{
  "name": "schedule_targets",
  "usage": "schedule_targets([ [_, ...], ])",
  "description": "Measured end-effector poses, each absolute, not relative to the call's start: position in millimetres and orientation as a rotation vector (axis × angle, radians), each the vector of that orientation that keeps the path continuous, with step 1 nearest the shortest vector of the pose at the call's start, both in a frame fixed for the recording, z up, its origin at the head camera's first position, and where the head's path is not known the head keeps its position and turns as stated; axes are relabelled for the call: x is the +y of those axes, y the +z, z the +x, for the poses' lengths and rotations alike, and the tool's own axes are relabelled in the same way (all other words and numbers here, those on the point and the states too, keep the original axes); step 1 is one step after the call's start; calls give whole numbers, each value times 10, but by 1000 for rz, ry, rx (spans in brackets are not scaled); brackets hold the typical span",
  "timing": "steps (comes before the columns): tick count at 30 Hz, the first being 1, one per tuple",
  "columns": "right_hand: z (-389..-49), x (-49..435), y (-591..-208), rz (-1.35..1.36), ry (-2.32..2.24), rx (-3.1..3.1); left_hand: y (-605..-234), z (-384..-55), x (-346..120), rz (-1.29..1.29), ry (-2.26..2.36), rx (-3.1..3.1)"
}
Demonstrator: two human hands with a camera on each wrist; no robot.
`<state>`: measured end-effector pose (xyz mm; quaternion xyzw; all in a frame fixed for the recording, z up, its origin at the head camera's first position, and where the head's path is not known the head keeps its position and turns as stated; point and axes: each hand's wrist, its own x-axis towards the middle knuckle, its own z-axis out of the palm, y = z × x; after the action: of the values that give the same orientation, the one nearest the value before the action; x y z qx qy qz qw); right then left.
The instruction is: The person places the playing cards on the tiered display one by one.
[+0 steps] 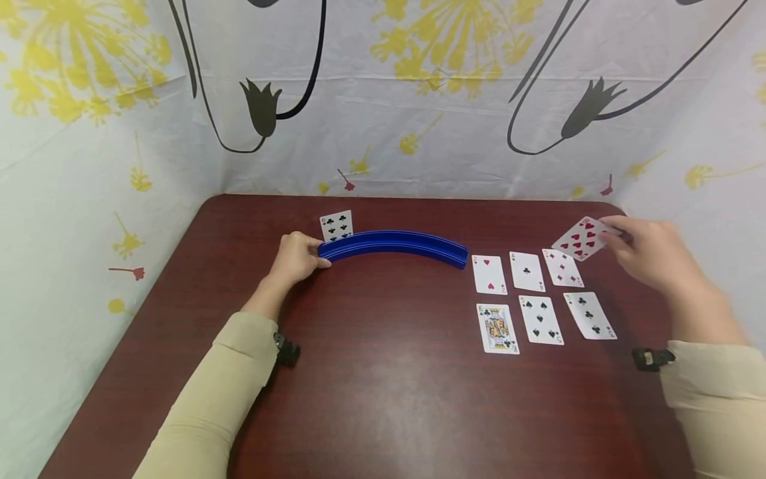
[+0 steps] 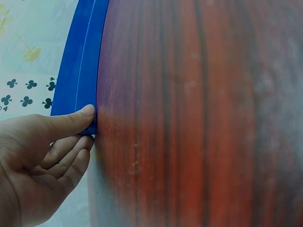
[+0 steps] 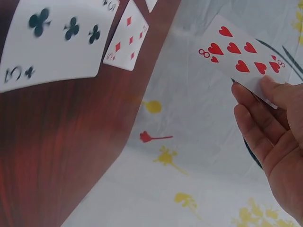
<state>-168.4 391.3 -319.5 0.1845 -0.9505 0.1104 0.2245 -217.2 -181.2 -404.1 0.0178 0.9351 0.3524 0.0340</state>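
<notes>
At the left end of a blue curved card holder (image 1: 391,241), my left hand (image 1: 292,259) pinches the rim, thumb on the near side in the left wrist view. A six of clubs (image 1: 336,225) stands upright in that end, its lower edge hidden. My right hand (image 1: 652,256) holds an eight of hearts (image 1: 578,238) by one edge between thumb and fingers, raised near the table's far right corner. Its face shows fully in the right wrist view. Just below it in the head view lies a five of diamonds (image 1: 563,268).
Several cards lie face up in two rows: a two of hearts (image 1: 489,275), an ace of clubs (image 1: 527,271), a king of clubs (image 1: 498,329), a five of spades (image 1: 541,320) and a three of clubs (image 1: 589,315). Patterned cloth (image 1: 383,146) hangs behind the dark red table (image 1: 389,372).
</notes>
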Motion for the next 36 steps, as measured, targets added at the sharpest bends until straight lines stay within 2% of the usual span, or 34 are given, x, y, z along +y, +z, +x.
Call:
schedule_targets([
  [36, -2005, 3215, -3117, 679, 437, -2472, -4026, -2167, -1802, 49, 1078, 2880],
])
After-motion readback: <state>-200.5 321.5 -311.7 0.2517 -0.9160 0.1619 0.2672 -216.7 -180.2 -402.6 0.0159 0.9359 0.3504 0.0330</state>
